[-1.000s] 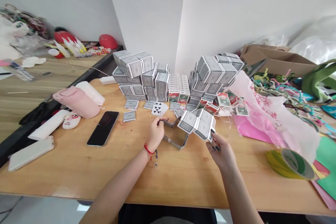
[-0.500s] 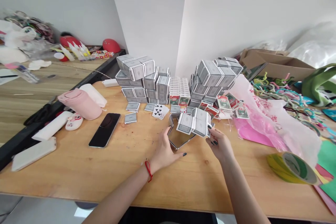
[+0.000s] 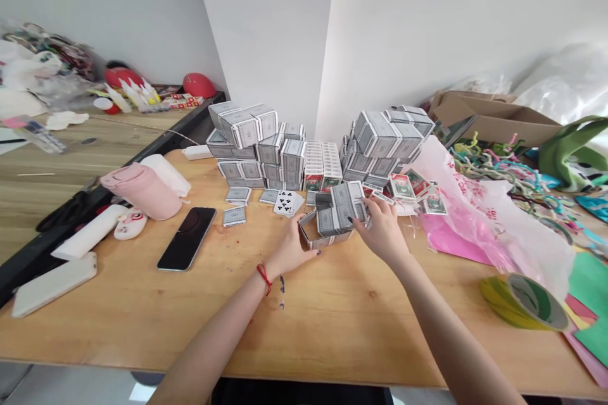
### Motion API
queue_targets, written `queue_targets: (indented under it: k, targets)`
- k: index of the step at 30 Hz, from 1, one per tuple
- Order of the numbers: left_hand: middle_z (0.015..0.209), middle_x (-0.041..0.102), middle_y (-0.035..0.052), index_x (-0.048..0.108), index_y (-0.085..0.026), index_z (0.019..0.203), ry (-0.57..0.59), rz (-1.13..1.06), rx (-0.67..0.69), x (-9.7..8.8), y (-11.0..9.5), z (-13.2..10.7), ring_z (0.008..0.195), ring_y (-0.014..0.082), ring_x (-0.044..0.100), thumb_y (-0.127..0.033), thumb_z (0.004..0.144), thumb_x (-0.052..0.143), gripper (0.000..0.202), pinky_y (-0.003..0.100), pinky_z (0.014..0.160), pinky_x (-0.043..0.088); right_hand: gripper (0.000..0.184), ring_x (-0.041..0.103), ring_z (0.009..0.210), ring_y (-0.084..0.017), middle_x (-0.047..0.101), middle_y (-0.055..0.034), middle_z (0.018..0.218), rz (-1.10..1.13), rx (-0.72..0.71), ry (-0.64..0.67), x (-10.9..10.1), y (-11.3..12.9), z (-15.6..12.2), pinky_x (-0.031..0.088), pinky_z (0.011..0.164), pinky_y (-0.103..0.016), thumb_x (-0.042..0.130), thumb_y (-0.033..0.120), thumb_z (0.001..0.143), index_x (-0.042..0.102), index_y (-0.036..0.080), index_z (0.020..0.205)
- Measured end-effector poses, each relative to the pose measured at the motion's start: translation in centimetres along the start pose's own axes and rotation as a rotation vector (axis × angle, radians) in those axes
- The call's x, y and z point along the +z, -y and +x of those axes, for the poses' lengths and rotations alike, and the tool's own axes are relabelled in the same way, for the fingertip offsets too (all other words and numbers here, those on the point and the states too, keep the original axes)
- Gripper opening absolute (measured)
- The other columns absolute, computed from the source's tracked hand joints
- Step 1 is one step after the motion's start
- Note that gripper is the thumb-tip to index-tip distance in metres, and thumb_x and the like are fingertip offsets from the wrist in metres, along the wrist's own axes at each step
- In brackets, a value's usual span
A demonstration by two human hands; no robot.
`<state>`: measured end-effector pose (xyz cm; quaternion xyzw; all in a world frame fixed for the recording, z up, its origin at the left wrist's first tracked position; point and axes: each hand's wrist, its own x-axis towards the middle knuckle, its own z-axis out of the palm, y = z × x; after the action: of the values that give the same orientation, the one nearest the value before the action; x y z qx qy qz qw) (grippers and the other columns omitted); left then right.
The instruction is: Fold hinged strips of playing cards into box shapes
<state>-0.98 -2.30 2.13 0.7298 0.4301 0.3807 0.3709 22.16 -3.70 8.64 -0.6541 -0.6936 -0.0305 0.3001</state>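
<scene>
My left hand is curved round the left corner of an open box made of playing cards, its fingers at the side wall and the thumb along the front. My right hand pinches the right edge of a folded playing-card panel, grey backs showing, over the box's right part. Its far fingertips are hidden. Behind stand a left stack of card blocks and a right stack of card blocks. Between them are rows of card packs. Loose face-up cards lie left of the box.
A black phone, a pink rolled pouch and white slim objects lie on the left. To the right are red-green card packs, a pink-white plastic bag and a tape roll. A cardboard box stands behind.
My right hand has brought the folded card panel left and down over the box. The box has tilted or turned slightly, and my left hand has shifted a little left and up with it.
</scene>
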Motion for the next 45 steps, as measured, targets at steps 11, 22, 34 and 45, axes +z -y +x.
queue_targets:
  k: [11,22,34,45]
  targets:
    - [0.121,0.049,0.0104,0.037,-0.021,0.122,-0.159,0.05,-0.029,1.4,0.7,1.4,0.115,0.0268,0.046,-0.029,0.055,0.076,0.078,0.045,0.096,0.036,0.036,0.047,0.099,-0.028,0.059,-0.0102,0.109,-0.309,-0.372,0.471,0.6,3.9,3.1,0.043,0.078,-0.037,0.062,0.024,0.07,0.058,0.019,0.105]
    - [0.116,0.054,0.0104,0.042,-0.018,0.119,-0.098,-0.073,-0.037,0.1,1.3,2.6,0.109,0.0237,0.052,-0.023,0.058,0.074,0.069,0.041,0.094,0.04,0.044,0.051,0.105,-0.027,0.06,-0.0108,0.114,-0.1,-0.278,0.439,-0.1,2.3,5.9,0.042,0.086,-0.036,0.062,0.028,0.071,0.057,0.014,0.112]
    - [0.124,0.052,0.0102,0.044,-0.018,0.122,0.013,-0.136,0.015,-1.6,2.0,3.7,0.115,0.0241,0.049,-0.018,0.058,0.073,0.071,0.043,0.1,0.036,0.041,0.058,0.094,-0.02,0.06,-0.004,0.116,0.297,-0.261,0.435,0.6,3.9,5.9,0.046,0.077,-0.031,0.062,0.022,0.07,0.06,0.023,0.111]
    - [0.127,0.05,0.0101,0.041,-0.019,0.127,0.032,-0.162,0.017,-1.6,2.5,3.8,0.117,0.0241,0.047,-0.019,0.055,0.075,0.08,0.042,0.102,0.033,0.039,0.054,0.107,-0.024,0.059,-0.0067,0.118,0.225,-0.328,0.478,2.4,3.9,5.0,0.044,0.09,-0.038,0.063,0.025,0.071,0.062,0.022,0.109]
